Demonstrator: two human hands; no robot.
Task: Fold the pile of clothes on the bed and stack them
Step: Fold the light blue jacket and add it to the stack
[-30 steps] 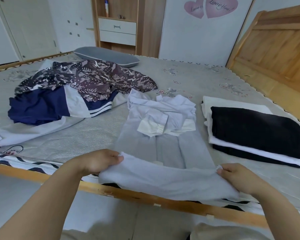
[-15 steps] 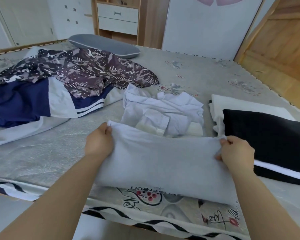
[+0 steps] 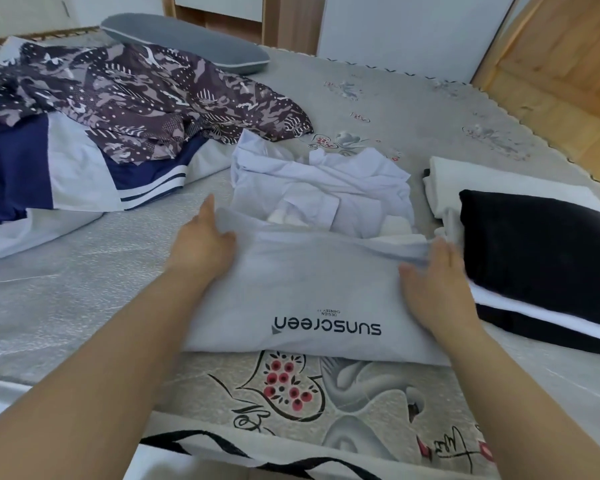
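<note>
The bed fills most of the frame, its grey printed cover running from the lower edge up to the wooden headboard at upper right. A loose pile of unfolded clothes lies at upper left: a patterned maroon garment draped over a navy and white one. A grey pillow sits behind it, at top centre-left.

At centre is the pale grey jacket, its lower part folded up over itself so that the word "sunscreen" shows upside down near the lower fold; its rumpled collar and sleeves lie just above, at mid-frame. To the right, touching the frame edge, is the stack of folded clothes, black on white on black, just beside the jacket.

The left hand rests on the jacket's left edge, fingers mostly straight and together, the thumb lying on the cloth. The right hand lies on the jacket's right edge, between jacket and stack; its fingers reach to the bunched upper corner of the fold, but whether they pinch it or only press on it cannot be told.
</note>
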